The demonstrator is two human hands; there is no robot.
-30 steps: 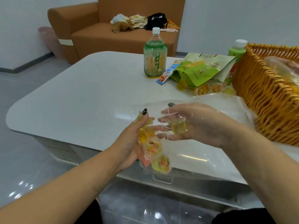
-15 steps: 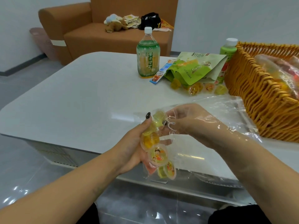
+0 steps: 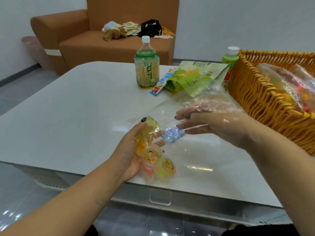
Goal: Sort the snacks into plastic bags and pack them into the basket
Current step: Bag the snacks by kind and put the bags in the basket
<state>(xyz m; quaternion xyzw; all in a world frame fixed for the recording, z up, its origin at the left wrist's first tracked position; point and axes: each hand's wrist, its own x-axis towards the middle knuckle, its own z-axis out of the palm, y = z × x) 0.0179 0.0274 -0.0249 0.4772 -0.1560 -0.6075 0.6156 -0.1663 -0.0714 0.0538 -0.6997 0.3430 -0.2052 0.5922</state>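
Note:
My left hand (image 3: 131, 150) grips a clear plastic bag (image 3: 172, 150) just above the table's near edge. Several jelly cups sit inside it: a yellow one (image 3: 150, 126) by my thumb, a printed-lid cup (image 3: 150, 156) and another (image 3: 167, 167) at the bottom. My right hand (image 3: 216, 128) is wrapped in the bag's loose film, its fingers stretched out toward the left hand and holding nothing. A woven orange basket (image 3: 255, 103) stands at the right with bagged snacks (image 3: 289, 86) in it.
On the white table (image 3: 68, 116) stand a tea bottle (image 3: 147, 65), a green snack pouch (image 3: 192, 77), a blue stick packet (image 3: 161, 83) and a small green bottle (image 3: 230, 57) beside the basket. A brown sofa (image 3: 102, 45) with clutter lies behind.
My right hand carried a yellow jelly cup to the bag, let it go inside and drew back to the right with fingers straightened. My left hand kept its hold on the bag.

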